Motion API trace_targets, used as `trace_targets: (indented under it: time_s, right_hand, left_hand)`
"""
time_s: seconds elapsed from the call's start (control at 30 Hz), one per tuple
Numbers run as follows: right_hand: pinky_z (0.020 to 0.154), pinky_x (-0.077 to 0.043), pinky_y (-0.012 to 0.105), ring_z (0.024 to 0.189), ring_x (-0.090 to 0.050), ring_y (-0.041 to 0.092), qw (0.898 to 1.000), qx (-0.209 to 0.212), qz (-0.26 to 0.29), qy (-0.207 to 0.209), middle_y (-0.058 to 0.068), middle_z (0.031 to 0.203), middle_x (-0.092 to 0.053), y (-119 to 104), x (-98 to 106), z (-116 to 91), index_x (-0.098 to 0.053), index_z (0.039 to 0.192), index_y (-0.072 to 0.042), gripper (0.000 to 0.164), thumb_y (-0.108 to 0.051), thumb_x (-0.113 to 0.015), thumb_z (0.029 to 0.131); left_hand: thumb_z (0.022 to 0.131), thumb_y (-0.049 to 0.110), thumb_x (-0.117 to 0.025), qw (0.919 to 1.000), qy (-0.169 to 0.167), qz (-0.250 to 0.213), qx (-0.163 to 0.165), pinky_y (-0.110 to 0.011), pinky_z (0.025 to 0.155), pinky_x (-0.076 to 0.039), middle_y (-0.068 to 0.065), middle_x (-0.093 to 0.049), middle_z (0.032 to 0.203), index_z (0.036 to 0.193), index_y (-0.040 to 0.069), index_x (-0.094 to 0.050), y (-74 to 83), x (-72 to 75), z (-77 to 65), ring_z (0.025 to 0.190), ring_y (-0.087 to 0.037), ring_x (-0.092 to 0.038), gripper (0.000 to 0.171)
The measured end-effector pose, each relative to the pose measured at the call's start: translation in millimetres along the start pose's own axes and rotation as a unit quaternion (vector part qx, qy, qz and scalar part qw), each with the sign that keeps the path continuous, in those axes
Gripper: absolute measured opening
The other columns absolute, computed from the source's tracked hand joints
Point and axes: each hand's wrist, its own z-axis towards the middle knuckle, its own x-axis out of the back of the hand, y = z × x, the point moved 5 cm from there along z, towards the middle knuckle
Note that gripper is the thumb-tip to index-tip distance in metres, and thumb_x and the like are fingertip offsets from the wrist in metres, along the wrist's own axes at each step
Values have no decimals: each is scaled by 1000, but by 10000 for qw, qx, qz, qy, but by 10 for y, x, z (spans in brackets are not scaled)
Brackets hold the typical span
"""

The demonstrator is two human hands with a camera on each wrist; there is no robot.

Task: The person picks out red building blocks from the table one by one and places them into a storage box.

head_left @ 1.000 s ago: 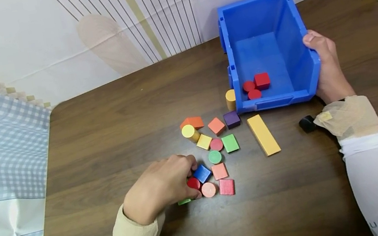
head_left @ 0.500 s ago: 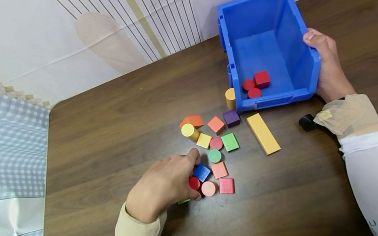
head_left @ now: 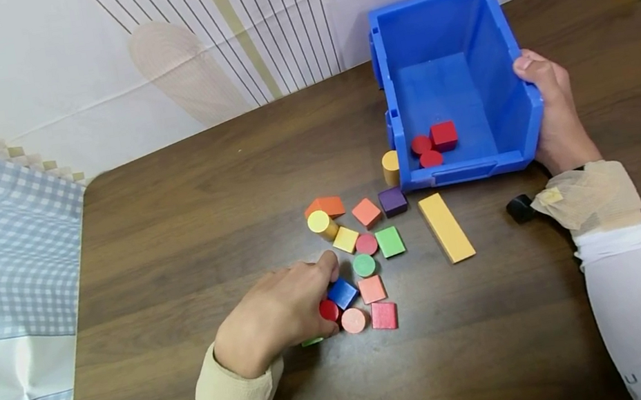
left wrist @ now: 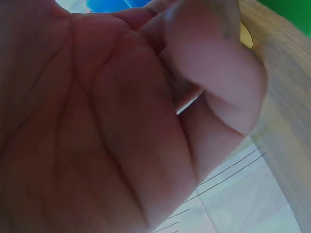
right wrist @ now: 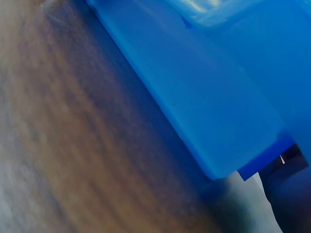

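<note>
My left hand [head_left: 276, 315] reaches down into a group of small coloured blocks, fingers curled and thumb bent round a red cylinder block [head_left: 329, 310]. Beside that cylinder lie a blue cube [head_left: 343, 293] and a pink cylinder [head_left: 355, 320]; a green block [head_left: 312, 342] is mostly covered by the hand. The left wrist view shows palm and curled fingers [left wrist: 218, 63], which hide the held block. My right hand [head_left: 557, 106] grips the right wall of a blue plastic bin [head_left: 470, 171], thumb over its rim. Inside the bin sit a red cube [head_left: 444, 136] and two red cylinders [head_left: 430, 159].
Near the bin's front stand a purple cube [head_left: 393, 202], a yellow cylinder [head_left: 391, 168] and a long yellow block [head_left: 447, 227]. More blocks, such as a green square [head_left: 390, 242] and a tall yellow cylinder [head_left: 322, 225], spread over the brown table [head_left: 175, 237]. A patterned cloth [head_left: 86, 69] hangs behind.
My left hand has shifted slightly right, its index finger moving up past the blue cube, and the red cylinder has edged right. The right hand and bin stay in place.
</note>
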Motion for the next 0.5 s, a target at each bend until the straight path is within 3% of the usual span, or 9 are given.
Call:
trace_targets:
  time_s: [0.5]
  right_hand:
    - [100,-32,43,120,-46,26,10000,31,-29,-42,10,137,-52,-2,-3,-8,-58,131,-11,50,-38,-56,89]
  left_hand:
    - [76,27,-77,9998,133,-41,-119,-30,55,-40,4,-50,71,107,21,-49,-19,27,-46,63,-12,-49,42]
